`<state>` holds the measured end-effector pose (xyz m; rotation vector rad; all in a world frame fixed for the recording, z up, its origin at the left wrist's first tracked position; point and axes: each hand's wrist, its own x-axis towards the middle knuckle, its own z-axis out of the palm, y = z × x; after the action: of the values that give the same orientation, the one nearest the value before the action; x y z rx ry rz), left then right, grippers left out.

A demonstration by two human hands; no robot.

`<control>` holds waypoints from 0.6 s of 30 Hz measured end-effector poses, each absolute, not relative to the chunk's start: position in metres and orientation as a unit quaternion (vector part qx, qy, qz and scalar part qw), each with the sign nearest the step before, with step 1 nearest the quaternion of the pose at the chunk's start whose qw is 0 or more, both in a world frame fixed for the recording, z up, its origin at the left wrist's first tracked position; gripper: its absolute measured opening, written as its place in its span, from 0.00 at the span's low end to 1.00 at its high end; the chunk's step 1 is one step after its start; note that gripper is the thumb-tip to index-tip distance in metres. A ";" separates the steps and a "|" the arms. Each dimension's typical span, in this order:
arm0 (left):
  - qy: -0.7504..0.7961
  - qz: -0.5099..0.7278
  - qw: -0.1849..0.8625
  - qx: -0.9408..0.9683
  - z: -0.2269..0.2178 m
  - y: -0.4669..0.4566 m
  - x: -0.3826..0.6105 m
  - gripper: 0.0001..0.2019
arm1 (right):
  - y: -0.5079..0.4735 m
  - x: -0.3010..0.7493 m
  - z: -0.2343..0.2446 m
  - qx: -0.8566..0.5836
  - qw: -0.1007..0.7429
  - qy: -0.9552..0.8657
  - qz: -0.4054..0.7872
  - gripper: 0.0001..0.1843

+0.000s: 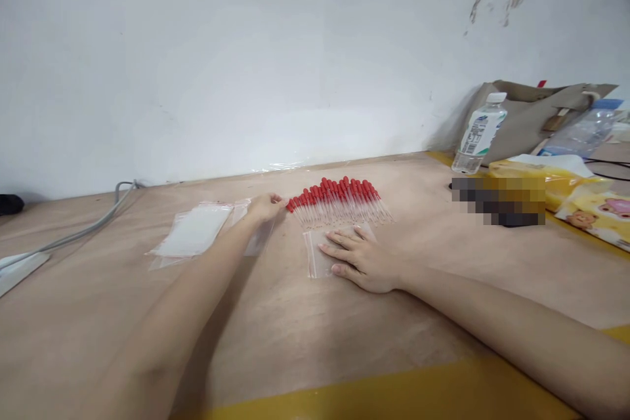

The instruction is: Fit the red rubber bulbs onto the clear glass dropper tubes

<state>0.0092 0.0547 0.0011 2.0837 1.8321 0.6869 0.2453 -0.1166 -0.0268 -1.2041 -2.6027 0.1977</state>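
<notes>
A fanned row of clear droppers with red bulb ends (339, 197) lies on the table in front of me, bulbs toward the wall. My left hand (266, 207) is at the row's left end, its thumb and fingertips pinched at the red end of the outermost dropper (290, 206). Just below the row, my right hand (367, 259) rests flat with fingers spread on a clear zip bag (317, 256). Left of the droppers is a stack of clear zip bags (197, 230). Another clear bag (258, 239) is partly hidden behind my left forearm.
On the right stand a labelled water bottle (480, 134) and a beige bag (526, 111), with a second bottle (581, 131) leaning there. Yellow tissue packs (600, 210) lie nearer, beside a blurred-out dark object (497, 202). A grey cable (93, 226) crosses the left side.
</notes>
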 end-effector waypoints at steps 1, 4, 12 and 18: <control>0.636 0.235 0.155 0.718 0.000 0.059 0.010 0.16 | -0.117 0.245 -0.027 -0.415 0.134 -0.897 0.066 0.26; 0.635 0.235 0.197 0.710 -0.003 0.066 0.012 0.15 | -0.116 0.245 -0.027 -0.418 0.138 -0.896 0.060 0.27; 0.587 0.323 0.289 0.684 0.004 0.058 0.008 0.15 | -0.116 0.245 -0.024 -0.424 0.122 -0.894 0.076 0.28; 0.497 0.463 0.336 0.652 0.013 0.019 -0.013 0.14 | -0.116 0.245 -0.024 -0.418 0.122 -0.897 0.078 0.29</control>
<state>-0.0134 0.0191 0.0126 1.6997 1.2968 1.2077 0.2448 -0.1155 -0.0238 -1.2211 -2.6164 0.2265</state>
